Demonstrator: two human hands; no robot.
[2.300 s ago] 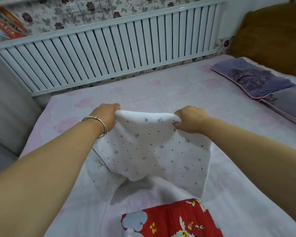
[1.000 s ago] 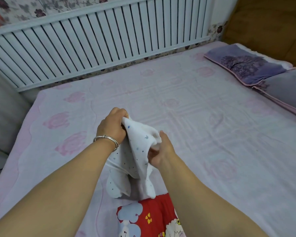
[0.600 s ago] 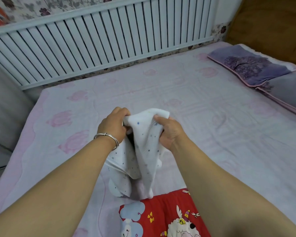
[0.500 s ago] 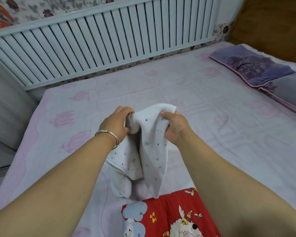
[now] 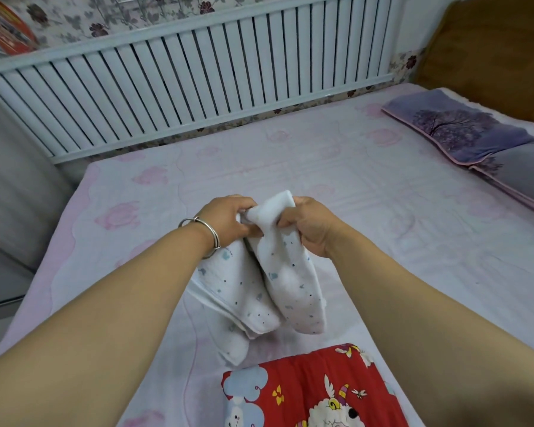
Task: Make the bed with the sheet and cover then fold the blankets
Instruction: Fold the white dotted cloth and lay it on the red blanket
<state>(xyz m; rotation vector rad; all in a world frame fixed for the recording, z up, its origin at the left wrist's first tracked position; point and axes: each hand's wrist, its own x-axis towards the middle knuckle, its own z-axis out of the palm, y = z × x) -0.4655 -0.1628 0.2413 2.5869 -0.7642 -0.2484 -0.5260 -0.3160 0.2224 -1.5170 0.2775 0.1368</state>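
Since a couple seconds back: both hands have come together, so the spotted white blanket (image 5: 269,272) that was spread wide between them now hangs doubled up in two drooping lobes, top edge bunched
Left hand (image 5: 228,218): grip closed on the left part of the bunched top edge, silver bracelet (image 5: 208,238) on the wrist
Right hand (image 5: 309,224): grip closed too, pinching the same top edge just beside the left hand, a little roll of cloth poking up between them
Where the blanket is: held up off the bed (image 5: 383,211), lower ends dangling, looks like they brush the sheet near the front edge but honestly can't tell for sure
Bed itself: pink rose sheet looks already laid pretty flat, purple pillows (image 5: 463,131) up at the right end, so I'd guess the sheet and cover part is done
Other blanket: red cartoon blanket (image 5: 312,392) sits folded at the near edge, just beside the white one's hanging ends
Step in hand: the fold-the-blankets bit, mid-fold on the white one, halves just brought together
Next move, my guess: corners need matching up since the two lobes hang uneven, then lay it flat on the sheet, smooth it and fold again
Watch out for: soft floppy cloth, a layer can slip out of the pinch and the fold goes crooked
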